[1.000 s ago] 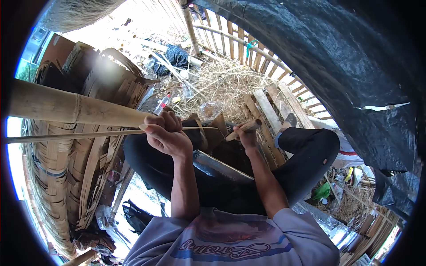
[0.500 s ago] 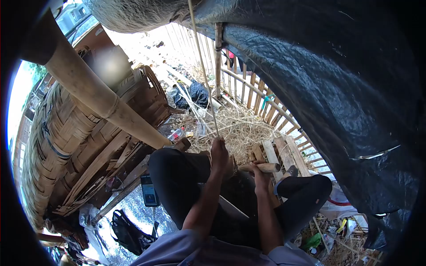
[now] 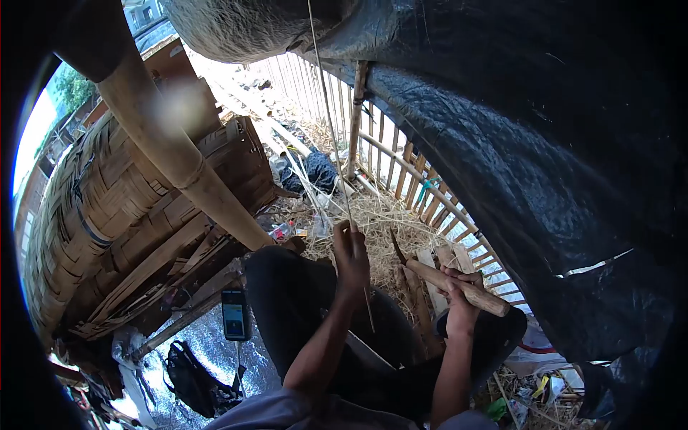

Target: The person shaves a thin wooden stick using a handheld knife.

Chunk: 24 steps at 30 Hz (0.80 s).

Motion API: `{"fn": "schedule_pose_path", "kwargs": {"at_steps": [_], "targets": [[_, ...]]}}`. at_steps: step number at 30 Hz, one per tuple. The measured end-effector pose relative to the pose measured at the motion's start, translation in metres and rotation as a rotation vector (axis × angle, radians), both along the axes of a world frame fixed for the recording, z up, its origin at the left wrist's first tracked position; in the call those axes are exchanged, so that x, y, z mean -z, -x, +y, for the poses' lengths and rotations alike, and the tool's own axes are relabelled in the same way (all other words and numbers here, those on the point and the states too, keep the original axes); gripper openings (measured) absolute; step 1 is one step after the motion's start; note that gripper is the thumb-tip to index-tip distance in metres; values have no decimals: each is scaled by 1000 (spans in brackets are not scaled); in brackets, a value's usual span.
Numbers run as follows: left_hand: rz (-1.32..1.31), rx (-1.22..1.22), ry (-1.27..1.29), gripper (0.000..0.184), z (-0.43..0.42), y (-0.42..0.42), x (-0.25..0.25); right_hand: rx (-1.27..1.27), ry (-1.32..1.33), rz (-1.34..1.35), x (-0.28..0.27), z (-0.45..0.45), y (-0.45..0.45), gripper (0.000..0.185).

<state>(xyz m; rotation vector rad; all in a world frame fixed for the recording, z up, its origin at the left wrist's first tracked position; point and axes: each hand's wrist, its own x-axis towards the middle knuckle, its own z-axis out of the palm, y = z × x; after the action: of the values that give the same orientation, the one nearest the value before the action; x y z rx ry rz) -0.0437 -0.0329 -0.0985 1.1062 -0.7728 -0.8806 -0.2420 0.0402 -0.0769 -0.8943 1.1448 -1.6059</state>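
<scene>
Blade off to the side, thin strip in the closed left fingers

The person's left hand (image 3: pixel 351 258) is gripping a thin bamboo strip (image 3: pixel 325 93) near the centre of the frame, the fingers curling closed around it. The strip is running from the top edge down past the hand, its lower end pointing between the knees. The right hand (image 3: pixel 460 297), right of centre, is wrapping its fingers around the wooden handle (image 3: pixel 487 297) of a knife, whose narrow, slightly curved blade (image 3: pixel 395 247) is pointing to the upper left, apart from both the strip and the left hand.

Good handling here is depending, in my judgement, on the left fingers pinching firmly enough that the slender strip is not rolling, yet lightly enough that it is not bending. The long upper part is probably wanting to sway, so a hold close to the point being worked is giving steadier control. The knife is best moving with its edge facing away from the left fingers and from the black trouser leg (image 3: pixel 276 287) at lower centre. The thick bamboo pole (image 3: pixel 172 161) at upper left is angling toward the knee, so slow, short turns of the strip are lowering the chance of a knock
</scene>
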Motion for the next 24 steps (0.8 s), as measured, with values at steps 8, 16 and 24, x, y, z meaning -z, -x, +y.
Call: {"fn": "schedule_pose_path", "kwargs": {"at_steps": [8,16,24], "targets": [[531,183,-133,11,26,-10,-54,-189,171,153,-14,-15,-1,19],[663,80,-159,12,22,21,-47,-636,-25,382,19,9,-29,21],[614,111,-188,14,15,37,-46,-706,68,223,40,12,-33,11]]}}
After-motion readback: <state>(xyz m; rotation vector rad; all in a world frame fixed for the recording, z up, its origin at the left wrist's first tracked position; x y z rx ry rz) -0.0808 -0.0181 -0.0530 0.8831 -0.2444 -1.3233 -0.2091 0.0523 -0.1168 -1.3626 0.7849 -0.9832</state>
